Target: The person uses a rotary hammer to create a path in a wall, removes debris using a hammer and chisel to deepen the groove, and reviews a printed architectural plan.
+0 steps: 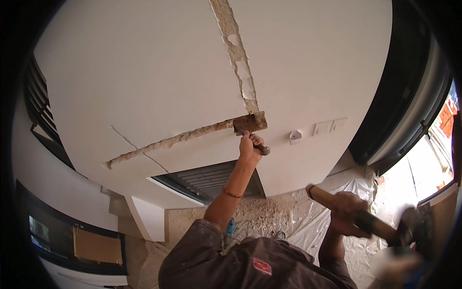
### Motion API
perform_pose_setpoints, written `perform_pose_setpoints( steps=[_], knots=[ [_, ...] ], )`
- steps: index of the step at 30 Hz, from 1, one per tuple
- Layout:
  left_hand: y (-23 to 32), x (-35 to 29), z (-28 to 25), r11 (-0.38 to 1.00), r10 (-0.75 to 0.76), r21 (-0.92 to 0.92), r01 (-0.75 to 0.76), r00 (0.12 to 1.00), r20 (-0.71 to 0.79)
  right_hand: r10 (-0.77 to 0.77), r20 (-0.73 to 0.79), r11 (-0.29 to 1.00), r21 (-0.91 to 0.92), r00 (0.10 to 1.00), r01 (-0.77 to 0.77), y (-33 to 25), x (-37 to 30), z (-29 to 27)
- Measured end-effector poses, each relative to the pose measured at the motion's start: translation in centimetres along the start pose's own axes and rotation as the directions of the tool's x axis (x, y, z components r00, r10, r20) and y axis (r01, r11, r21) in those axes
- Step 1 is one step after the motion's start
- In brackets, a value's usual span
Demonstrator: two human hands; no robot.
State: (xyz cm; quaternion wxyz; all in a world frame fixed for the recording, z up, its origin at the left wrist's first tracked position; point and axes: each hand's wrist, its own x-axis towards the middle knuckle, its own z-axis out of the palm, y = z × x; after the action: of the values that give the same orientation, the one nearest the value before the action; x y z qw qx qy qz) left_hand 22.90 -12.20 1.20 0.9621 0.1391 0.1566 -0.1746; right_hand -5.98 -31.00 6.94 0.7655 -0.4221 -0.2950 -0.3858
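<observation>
My left hand is closed around a chisel. Its blunt struck end sticks out below the fist, and the other end goes up into a rough rectangular hole in the white wall. Off to the right, my right hand grips a hammer by its wooden handle, with the dark head blurred and well away from the chisel. From the hole, one chased groove runs left and another groove runs upward.
Light switches and a small white wall fitting sit right of the hole. Below is a dark louvred grille. Rubble and plastic sheeting cover the floor. A dark-framed opening stands at the right.
</observation>
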Motion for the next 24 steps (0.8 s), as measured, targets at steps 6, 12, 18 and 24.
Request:
perform_pose_setpoints(
  steps=[6,12,18,24],
  knots=[
    [-0.7,0.2,2.1,0.994,-0.112,0.016,0.111,0.992,0.055,0.334,0.075,0.449,-0.889,0.940,-0.088,15.2,-7.6,-4.7],
    [1.9,0.5,0.1,0.988,-0.142,0.067,0.137,0.988,0.068,0.550,-0.117,0.700,-0.475,0.827,-0.533,14.6,-7.7,-1.1],
    [4.1,-1.8,-0.9,0.975,-0.221,0.008,0.221,0.972,0.076,0.276,0.095,0.750,-0.644,0.956,-0.152,4.4,-1.0,4.5],
    [3.7,-1.0,-1.6,0.899,-0.106,0.438,0.010,0.975,0.195,0.633,0.165,0.631,-0.676,0.756,-0.380,16.9,-7.2,-0.1]
  ],
)
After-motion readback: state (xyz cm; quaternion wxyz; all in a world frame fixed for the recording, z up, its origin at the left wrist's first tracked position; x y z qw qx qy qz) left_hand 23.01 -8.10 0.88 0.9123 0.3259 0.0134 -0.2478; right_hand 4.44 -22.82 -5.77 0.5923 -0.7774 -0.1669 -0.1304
